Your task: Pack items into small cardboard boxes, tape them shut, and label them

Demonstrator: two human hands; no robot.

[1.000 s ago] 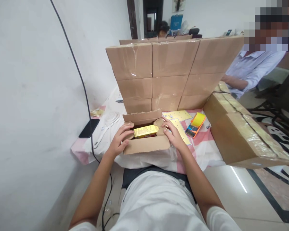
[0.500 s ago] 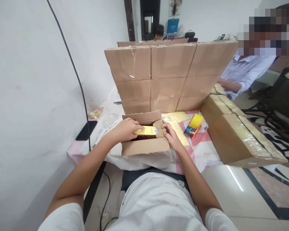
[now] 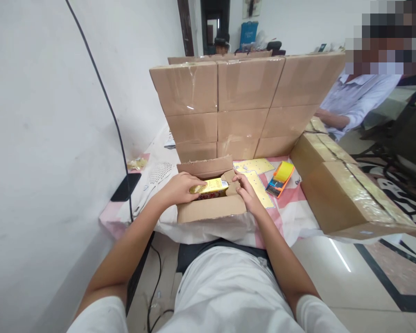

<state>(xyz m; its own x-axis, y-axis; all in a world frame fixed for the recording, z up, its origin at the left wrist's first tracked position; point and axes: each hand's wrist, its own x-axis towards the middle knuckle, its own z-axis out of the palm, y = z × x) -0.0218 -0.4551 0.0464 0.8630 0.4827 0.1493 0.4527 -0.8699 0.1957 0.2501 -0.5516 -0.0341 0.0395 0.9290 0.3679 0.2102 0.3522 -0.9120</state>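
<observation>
Now the left hand (image 3: pixel 180 188) fingers clamp the gold packet (image 3: pixel 213 186) inside the open carton (image 3: pixel 211 210).

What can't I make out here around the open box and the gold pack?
- Inside of the open box: head view, hidden by its near wall and flaps; only a red patch shows under the gold pack.
- Print on the gold pack: too small.
- Left hand fingertips: tucked behind the pack.
- Right hand grip on the flap: unclear.
- Tape dispenser details: too small.
</observation>
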